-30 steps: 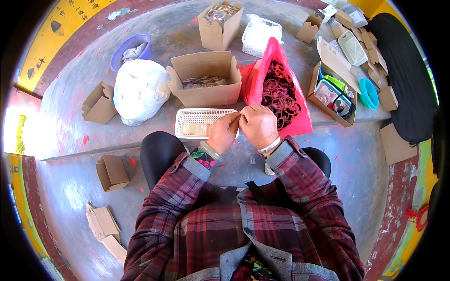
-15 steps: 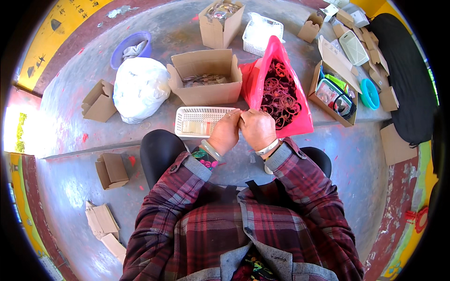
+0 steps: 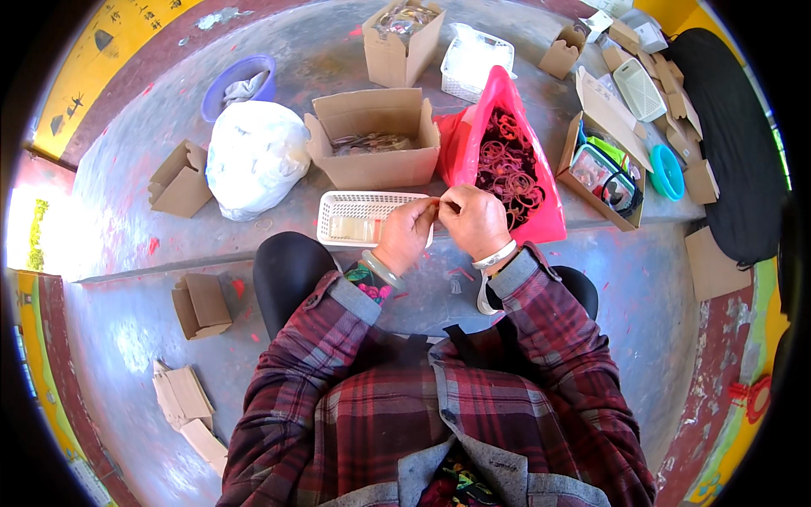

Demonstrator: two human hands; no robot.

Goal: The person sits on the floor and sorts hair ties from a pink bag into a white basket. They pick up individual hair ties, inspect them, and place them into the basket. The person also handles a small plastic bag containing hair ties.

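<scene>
My left hand (image 3: 404, 234) and my right hand (image 3: 475, 221) meet in front of me with their fingers pinched. A small reddish bit shows between the fingertips, too small to name. Under and beside my left hand lies a white perforated plastic basket (image 3: 338, 205), with flat clear packets (image 3: 353, 228) in it. Just beyond my right hand a pink plastic bag (image 3: 549, 221) gapes wide, full of dark and pink ring-shaped bands (image 3: 509, 173). Behind the basket stands an uncovered cardboard box (image 3: 376, 167) holding a heap of thin clear-wrapped pieces.
A stuffed white plastic bag (image 3: 256, 160) and a purple basin (image 3: 239, 89) lie to the left. At right are a carton of odds and ends (image 3: 601, 182), a turquoise basin (image 3: 666, 171) and a long black bundle (image 3: 718, 144). A raised step edge (image 3: 186, 264) crosses before my knees.
My hands have drawn slightly apart, the right one moving a little to the right. A reddish bit now shows between the fingertips. The containers stay where they were.
</scene>
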